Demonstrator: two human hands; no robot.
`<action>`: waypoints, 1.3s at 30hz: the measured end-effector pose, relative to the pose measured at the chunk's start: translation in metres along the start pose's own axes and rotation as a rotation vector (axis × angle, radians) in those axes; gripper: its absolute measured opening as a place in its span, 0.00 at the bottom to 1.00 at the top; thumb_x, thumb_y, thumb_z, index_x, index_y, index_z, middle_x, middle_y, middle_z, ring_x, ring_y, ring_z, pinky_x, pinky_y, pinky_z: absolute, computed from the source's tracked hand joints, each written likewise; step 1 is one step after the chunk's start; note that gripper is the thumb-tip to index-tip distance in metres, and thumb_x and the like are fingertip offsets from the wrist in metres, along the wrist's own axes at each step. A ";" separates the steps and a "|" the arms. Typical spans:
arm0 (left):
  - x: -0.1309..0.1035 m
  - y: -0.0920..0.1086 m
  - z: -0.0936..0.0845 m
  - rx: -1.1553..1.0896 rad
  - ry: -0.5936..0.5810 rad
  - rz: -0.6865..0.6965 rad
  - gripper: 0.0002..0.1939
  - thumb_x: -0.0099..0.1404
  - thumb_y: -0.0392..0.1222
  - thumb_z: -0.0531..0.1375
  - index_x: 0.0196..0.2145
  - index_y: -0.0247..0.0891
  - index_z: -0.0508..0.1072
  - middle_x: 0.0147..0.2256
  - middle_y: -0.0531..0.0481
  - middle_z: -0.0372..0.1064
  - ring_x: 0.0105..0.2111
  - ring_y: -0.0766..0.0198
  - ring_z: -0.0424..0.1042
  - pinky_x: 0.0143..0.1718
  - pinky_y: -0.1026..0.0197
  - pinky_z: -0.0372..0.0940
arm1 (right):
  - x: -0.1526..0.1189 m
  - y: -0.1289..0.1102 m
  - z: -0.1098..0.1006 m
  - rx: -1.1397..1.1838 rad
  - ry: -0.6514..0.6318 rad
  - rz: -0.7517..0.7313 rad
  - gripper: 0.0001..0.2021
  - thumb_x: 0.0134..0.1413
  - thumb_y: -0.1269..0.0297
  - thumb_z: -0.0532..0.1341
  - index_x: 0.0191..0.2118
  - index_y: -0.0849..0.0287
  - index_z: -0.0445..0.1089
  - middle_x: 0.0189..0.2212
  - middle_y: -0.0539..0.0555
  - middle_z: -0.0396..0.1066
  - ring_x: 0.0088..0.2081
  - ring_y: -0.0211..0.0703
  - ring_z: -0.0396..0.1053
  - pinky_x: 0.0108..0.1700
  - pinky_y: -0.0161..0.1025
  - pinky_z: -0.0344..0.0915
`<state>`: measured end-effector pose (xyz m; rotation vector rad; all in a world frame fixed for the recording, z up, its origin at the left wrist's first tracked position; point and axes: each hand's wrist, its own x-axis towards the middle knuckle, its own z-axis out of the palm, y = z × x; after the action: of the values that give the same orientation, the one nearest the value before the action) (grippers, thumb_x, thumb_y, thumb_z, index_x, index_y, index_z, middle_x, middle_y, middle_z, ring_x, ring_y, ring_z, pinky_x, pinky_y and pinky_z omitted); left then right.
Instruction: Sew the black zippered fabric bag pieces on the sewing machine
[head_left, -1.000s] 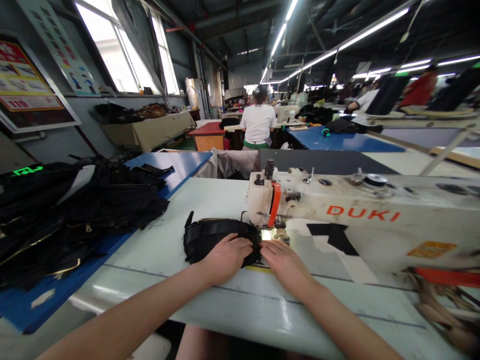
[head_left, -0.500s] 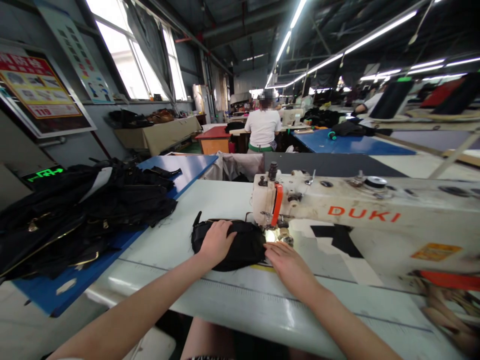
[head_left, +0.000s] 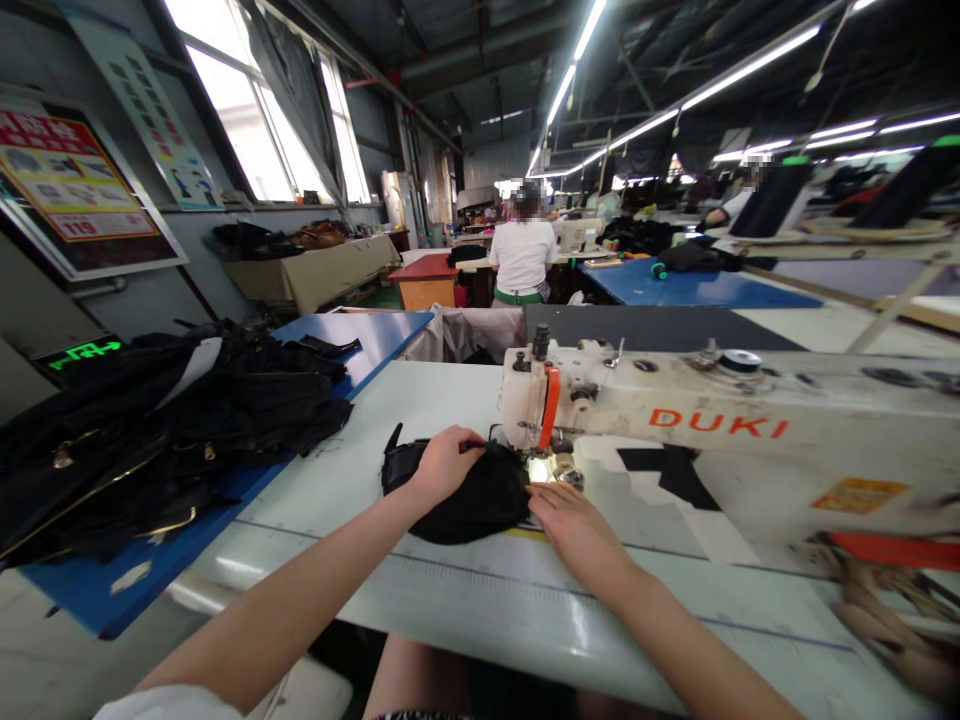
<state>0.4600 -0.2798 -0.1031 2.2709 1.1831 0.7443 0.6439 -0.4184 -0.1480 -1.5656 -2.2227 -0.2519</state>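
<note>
A black fabric pouch (head_left: 472, 500) lies on the pale sewing table, its right end up against the lit needle area of a white sewing machine (head_left: 600, 390). A small loop sticks up at its left end. My left hand (head_left: 448, 465) rests over the pouch's upper part, thumb and fingers pinched on the fabric near its far edge. At the pouch's right edge, just in front of the presser foot, my right hand (head_left: 570, 515) has its fingers close together on the fabric. Its fingertips partly hide the edge there. The needle itself is too small to make out.
Black garments or bags with gold zips (head_left: 172, 430) are heaped on a blue table (head_left: 97, 590) to the left. White and black scraps (head_left: 675, 475) lie under the machine arm. Black thread cones (head_left: 772, 200) stand at right. A person in a white shirt (head_left: 523, 255) sits ahead.
My left hand has shifted slightly right and toward the far edge, and its fingers have closed into a pinch on the fabric. My right hand stays at the pouch's right edge.
</note>
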 end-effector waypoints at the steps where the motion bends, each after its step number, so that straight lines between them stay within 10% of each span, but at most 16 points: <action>1: 0.001 0.000 0.001 -0.024 -0.010 -0.002 0.06 0.58 0.37 0.60 0.32 0.41 0.76 0.32 0.52 0.74 0.33 0.61 0.72 0.39 0.60 0.67 | 0.000 0.000 0.000 0.002 0.004 -0.001 0.12 0.51 0.81 0.58 0.39 0.62 0.70 0.44 0.59 0.72 0.48 0.47 0.67 0.52 0.45 0.63; 17: 0.003 0.017 0.046 -0.204 0.113 -0.105 0.08 0.59 0.33 0.58 0.37 0.36 0.66 0.33 0.48 0.71 0.33 0.63 0.72 0.36 0.61 0.68 | 0.001 -0.001 -0.002 0.010 -0.005 -0.008 0.09 0.52 0.78 0.59 0.40 0.64 0.70 0.44 0.59 0.72 0.48 0.48 0.67 0.52 0.45 0.63; 39: -0.006 -0.013 0.033 0.341 0.062 0.855 0.10 0.66 0.33 0.52 0.32 0.33 0.72 0.39 0.44 0.71 0.43 0.60 0.67 0.47 0.56 0.66 | 0.002 -0.002 -0.003 0.016 -0.063 -0.023 0.13 0.53 0.82 0.53 0.41 0.63 0.69 0.48 0.59 0.70 0.52 0.46 0.64 0.55 0.47 0.59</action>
<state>0.4710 -0.2836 -0.1367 3.0827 0.3125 0.9533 0.6420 -0.4181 -0.1442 -1.5600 -2.2863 -0.1931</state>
